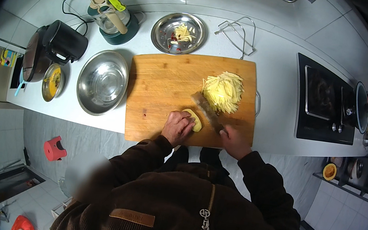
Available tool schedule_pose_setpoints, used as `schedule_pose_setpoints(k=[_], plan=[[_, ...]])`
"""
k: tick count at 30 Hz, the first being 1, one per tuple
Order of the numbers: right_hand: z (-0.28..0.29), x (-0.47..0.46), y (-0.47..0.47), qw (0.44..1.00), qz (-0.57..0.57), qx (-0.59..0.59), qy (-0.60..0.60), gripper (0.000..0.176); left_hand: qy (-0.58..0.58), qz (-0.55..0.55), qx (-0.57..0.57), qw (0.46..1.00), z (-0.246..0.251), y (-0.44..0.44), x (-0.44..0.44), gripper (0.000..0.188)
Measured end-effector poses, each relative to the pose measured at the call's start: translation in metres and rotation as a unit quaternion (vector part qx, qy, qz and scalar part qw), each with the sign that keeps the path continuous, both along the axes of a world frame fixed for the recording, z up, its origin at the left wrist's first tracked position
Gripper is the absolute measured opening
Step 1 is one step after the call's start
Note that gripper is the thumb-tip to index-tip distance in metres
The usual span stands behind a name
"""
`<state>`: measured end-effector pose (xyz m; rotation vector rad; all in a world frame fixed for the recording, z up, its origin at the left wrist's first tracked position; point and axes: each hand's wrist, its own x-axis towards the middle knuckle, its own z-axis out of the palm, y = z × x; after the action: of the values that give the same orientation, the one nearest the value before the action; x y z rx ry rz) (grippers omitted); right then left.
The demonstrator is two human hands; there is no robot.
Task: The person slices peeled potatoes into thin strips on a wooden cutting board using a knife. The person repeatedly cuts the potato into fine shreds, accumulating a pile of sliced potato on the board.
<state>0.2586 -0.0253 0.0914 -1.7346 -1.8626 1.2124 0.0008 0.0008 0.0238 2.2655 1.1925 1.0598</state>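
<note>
My left hand (178, 125) rests on a peeled potato piece (194, 120) near the front edge of the wooden cutting board (163, 87), its fingers bent over the piece's left side. My right hand (235, 141) grips the handle of a kitchen knife (207, 112), which looks like a cleaver. The slightly blurred blade points up and left, to the right of the potato piece. Beyond the blade lies a heap of pale yellow potato shreds (225, 92) on the board's right part. The potato's underside is hidden.
Left of the board stands a steel bowl (102, 83), with a smaller bowl of yellow food (52, 82) further left. Behind the board are a steel plate (158, 36) holding sliced ingredients and a wire rack (243, 38). A black gas stove (322, 130) is at the right.
</note>
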Motion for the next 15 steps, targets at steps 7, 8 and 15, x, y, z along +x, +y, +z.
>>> schedule_pose_setpoints(k=[7, 8, 15], plan=[[0.03, -0.004, -0.004, 0.993, -0.058, 0.1, -0.027, 0.021, -0.039, 0.021, -0.008, 0.999, 0.032, 0.002, 0.0, 0.026], [0.034, -0.004, -0.005, 0.989, -0.041, 0.134, -0.052, 0.025, -0.045, 0.012, 0.004, 0.999, 0.043, 0.004, 0.0, 0.026], [0.046, 0.003, -0.005, 0.93, 0.002, 0.286, -0.231, 0.041, 0.082, -0.164, 0.0, 0.983, 0.104, 0.031, 0.019, 0.036]])
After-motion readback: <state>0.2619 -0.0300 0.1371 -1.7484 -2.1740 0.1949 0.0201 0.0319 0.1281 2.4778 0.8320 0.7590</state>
